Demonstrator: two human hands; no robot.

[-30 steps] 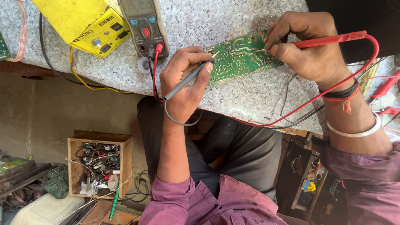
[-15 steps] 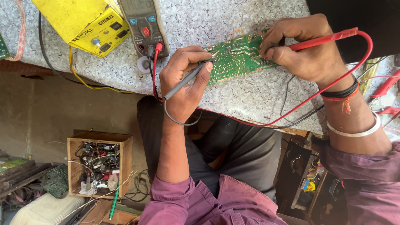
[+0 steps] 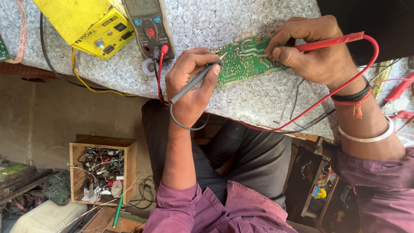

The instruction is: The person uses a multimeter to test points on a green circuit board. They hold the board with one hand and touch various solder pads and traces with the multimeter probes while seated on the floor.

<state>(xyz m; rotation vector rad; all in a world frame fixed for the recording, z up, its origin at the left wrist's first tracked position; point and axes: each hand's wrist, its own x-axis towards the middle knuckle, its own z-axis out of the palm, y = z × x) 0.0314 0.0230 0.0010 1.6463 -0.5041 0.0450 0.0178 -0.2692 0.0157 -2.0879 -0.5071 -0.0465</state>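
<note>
A green circuit board (image 3: pixel 241 62) lies on the speckled worktop (image 3: pixel 258 99). My left hand (image 3: pixel 189 84) grips a black test probe (image 3: pixel 196 81) like a pen, its tip touching the board's left end. My right hand (image 3: pixel 315 51) grips a red test probe (image 3: pixel 332 42), its tip pressed on the board's right part. Red and black leads run from both probes to a grey multimeter (image 3: pixel 148 26) standing at the back of the worktop.
A yellow box-shaped instrument (image 3: pixel 88 21) sits left of the multimeter. Red clips (image 3: pixel 399 92) lie at the right edge. Below the worktop, a wooden box (image 3: pixel 103 170) full of small parts stands on the floor beside a loose green board (image 3: pixel 58 187).
My right hand has shifted the red probe slightly across the board. The left hand and black probe stay almost where they were.
</note>
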